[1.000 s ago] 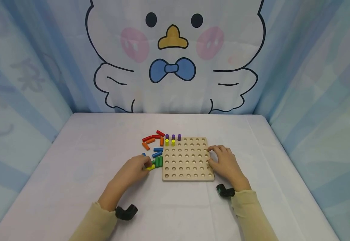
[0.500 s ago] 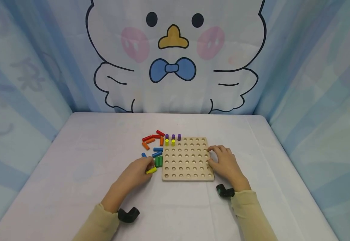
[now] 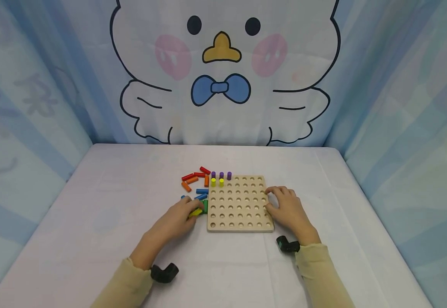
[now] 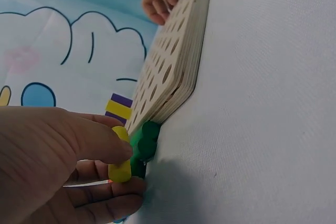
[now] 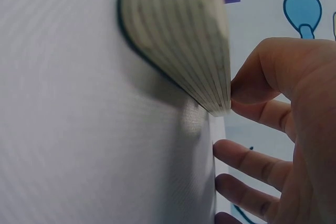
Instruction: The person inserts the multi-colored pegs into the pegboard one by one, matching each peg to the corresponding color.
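While the left hand pinched a yellow peg just beside the left edge of the pegboard, toward its near corner, the right hand rested unclenched, thumb and forefinger touching the right edge. The left wrist view showed the peg between thumb and fingers, beyond it green pegs, which the head view partly hid; the right wrist view alone revealed other fingertips reaching the table.
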A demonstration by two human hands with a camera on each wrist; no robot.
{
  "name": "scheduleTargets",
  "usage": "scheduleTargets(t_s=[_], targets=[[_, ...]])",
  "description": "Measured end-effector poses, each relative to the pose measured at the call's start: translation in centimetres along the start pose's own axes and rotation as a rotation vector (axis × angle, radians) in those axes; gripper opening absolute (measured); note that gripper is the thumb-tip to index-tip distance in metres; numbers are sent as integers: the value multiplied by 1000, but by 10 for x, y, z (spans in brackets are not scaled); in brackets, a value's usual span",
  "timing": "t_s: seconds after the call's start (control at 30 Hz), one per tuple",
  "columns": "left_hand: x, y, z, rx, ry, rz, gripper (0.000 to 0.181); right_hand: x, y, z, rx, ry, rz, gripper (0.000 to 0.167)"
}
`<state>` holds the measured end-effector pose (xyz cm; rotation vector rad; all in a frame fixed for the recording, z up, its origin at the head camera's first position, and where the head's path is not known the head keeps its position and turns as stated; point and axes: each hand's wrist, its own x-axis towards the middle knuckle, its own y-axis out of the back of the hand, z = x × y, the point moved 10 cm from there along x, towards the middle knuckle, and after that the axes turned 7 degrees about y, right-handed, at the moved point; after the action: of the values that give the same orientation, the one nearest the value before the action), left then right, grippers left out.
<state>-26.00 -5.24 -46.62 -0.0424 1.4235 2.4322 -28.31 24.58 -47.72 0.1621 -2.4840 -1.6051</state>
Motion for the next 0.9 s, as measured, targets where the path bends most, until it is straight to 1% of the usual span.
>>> scheduleTargets(t_s=[0.13, 0.27, 0.4, 0.5, 0.67, 0.9], targets=[[2, 3, 0, -7, 8, 9, 27, 0, 1, -2, 0, 12, 1, 39], [5, 7, 1, -38, 12, 21, 28, 1, 3, -4, 3, 21, 9, 38], [6, 12, 4, -70, -13, 47, 28, 0, 2, -3, 9, 13, 3, 38], [7, 17, 8, -85, -48, 103, 29, 0, 1, -2, 8, 11, -1, 38], [6, 27, 14, -126, -104, 220, 30, 0, 0, -2, 6, 18, 1, 38], [8, 33, 19, -209, -138, 330, 31, 0, 2, -3, 4, 21, 6, 38]])
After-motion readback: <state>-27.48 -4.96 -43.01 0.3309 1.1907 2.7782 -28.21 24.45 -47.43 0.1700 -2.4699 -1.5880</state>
